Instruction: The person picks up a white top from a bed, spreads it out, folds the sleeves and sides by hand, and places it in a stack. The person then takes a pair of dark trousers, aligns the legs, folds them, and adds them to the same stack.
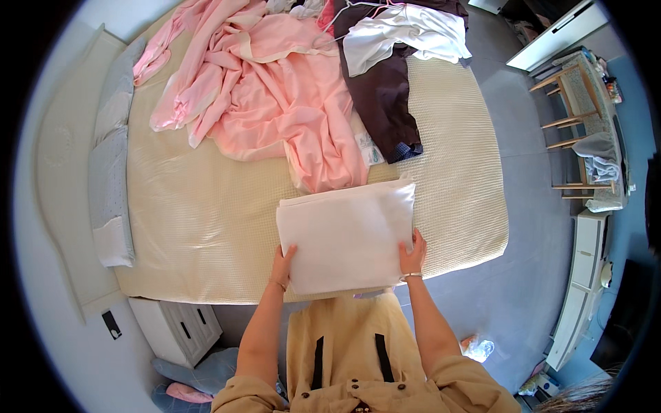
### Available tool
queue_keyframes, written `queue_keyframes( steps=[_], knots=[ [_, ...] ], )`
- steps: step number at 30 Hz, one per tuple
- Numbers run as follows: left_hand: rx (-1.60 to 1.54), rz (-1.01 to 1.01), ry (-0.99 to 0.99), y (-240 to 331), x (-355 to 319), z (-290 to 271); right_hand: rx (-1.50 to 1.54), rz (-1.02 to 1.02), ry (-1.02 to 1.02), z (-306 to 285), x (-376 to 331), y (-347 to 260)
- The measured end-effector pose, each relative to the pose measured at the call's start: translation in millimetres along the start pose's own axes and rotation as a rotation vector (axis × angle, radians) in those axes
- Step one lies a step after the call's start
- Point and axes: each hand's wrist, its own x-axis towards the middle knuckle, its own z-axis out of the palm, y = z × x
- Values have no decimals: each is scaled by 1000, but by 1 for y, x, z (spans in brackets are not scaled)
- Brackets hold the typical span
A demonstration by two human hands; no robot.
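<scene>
A white cloth folded into a flat, thick rectangle (346,237) is at the near edge of the bed. My left hand (284,263) grips its left side, thumb on top and the other fingers tucked out of sight. On the opposite side my right hand (413,253) grips it in the same way, thumb on the upper face and fingers along the edge. Just beyond the folded cloth lies a crumpled pink blanket (289,103) with cream trim. Whether the folded cloth rests on the bed or is slightly lifted, I cannot tell.
Dark trousers (375,89), a white garment (406,38) and wire hangers lie at the bed's far side. The bed (200,227) has a cream cover, with pillows (110,199) at left. A white bedside cabinet (175,330) stands near left; wooden chairs (575,117) stand far right.
</scene>
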Motion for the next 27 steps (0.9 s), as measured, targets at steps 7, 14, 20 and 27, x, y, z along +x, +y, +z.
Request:
queue_keyframes(
  steps=[7, 14, 20, 27],
  knots=[
    [-3, -188, -259, 7, 14, -15, 160, 386, -179, 20, 25, 0],
    [63, -215, -337, 16, 14, 0, 221, 255, -243, 8, 30, -1],
    [4, -127, -177, 14, -12, -24, 320, 158, -295, 2, 7, -36],
    [332, -116, -89, -1, -17, -85, 371, 136, -215, 53, -57, -19]
  ],
)
